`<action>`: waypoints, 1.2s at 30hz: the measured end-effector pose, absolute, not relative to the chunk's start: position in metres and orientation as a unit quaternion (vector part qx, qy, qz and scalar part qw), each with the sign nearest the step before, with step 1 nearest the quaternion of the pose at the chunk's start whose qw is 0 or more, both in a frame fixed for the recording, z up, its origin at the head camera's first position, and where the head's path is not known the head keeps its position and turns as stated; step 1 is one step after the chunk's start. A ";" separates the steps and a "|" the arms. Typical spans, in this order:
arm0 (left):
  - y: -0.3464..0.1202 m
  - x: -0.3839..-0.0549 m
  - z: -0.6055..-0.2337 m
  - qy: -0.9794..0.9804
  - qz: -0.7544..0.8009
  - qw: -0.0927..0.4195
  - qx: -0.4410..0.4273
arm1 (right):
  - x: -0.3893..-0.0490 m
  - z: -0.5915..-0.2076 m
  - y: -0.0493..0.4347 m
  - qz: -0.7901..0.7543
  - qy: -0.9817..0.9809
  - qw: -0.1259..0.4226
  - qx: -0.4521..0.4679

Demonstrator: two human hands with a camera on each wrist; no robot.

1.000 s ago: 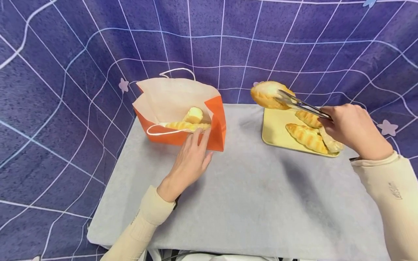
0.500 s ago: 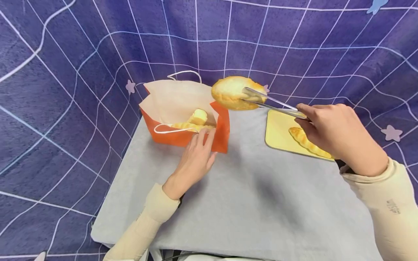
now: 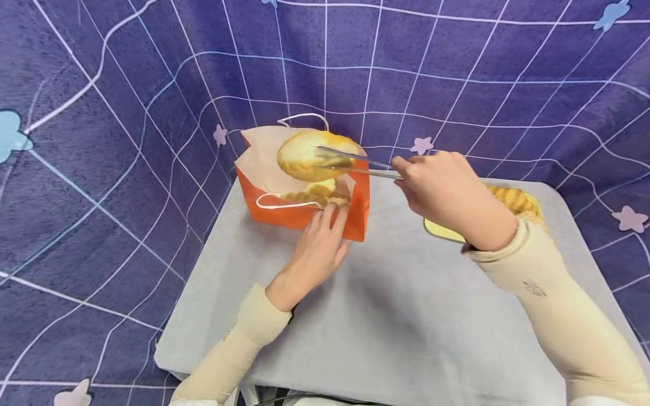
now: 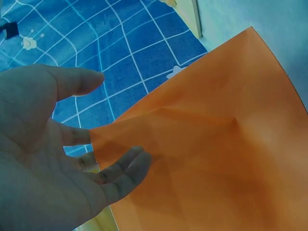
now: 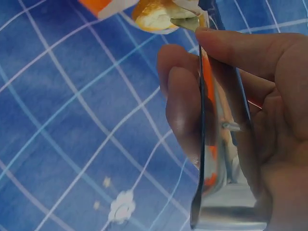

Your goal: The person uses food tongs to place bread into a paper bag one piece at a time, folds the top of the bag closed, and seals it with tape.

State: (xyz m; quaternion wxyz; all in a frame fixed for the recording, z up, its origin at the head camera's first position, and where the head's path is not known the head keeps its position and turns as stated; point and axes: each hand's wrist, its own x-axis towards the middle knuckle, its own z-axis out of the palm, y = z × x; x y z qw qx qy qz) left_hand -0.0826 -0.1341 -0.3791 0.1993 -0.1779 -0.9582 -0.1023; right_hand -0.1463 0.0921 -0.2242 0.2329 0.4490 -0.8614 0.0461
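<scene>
The person's left hand (image 3: 320, 248) lies at the front rim of the orange paper bag (image 3: 279, 217), fingers loosely extended with the paper edge passing between them, thumb standing apart. The right hand (image 3: 447, 189), well above the table (image 3: 406, 344), has its fingers clamped round the metal tongs (image 3: 378, 173), thumb on one arm and fingers on the other, a springy tool best squeezed along its length as here.

The tongs' tips pinch the big bread roll (image 3: 301, 155) toward its right end, so the roll is held up, apparently over the bag's mouth. It looks puffy and light, probably soft enough to dent, with a smooth crust that might slip; its left end is unsupported and could make it swivel, so a bite nearer the middle would balance better. The bag walls seem thin and easily bent, worth steadying by the rim.

Inside the bag lie a rounded bread piece (image 3: 321, 188) and, in front of it, a ridged bread piece (image 3: 294, 197), partly hidden by the rim and the white rope handle (image 3: 271, 206). Farther right, the yellow tray (image 3: 443, 231) carries ridged bread (image 3: 508, 197), how much the right arm hides. Behind everything hangs a blue gridded cloth (image 3: 457, 101)
</scene>
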 end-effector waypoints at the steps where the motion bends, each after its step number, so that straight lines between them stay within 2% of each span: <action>1: -0.133 -0.083 -0.379 -0.958 -0.100 0.199 -0.179 | -0.148 -0.226 0.087 0.038 -0.862 0.228 0.450; 7: -0.127 -0.082 -0.379 -0.959 -0.102 0.195 -0.181 | -0.154 -0.234 0.062 -0.004 -0.859 0.209 0.467; 14: -0.126 -0.083 -0.379 -0.958 -0.099 0.197 -0.184 | -0.158 -0.240 0.044 -0.009 -0.854 0.213 0.474; 21: -0.126 -0.082 -0.380 -0.957 -0.100 0.198 -0.186 | -0.166 -0.253 0.030 -0.013 -0.867 0.182 0.464; 27: -0.127 -0.081 -0.380 -0.960 -0.103 0.185 -0.182 | -0.180 -0.269 0.029 -0.009 -0.878 0.178 0.445; 36: -0.131 -0.081 -0.381 -0.961 -0.113 0.184 -0.174 | -0.185 -0.266 0.041 0.005 -0.881 0.177 0.438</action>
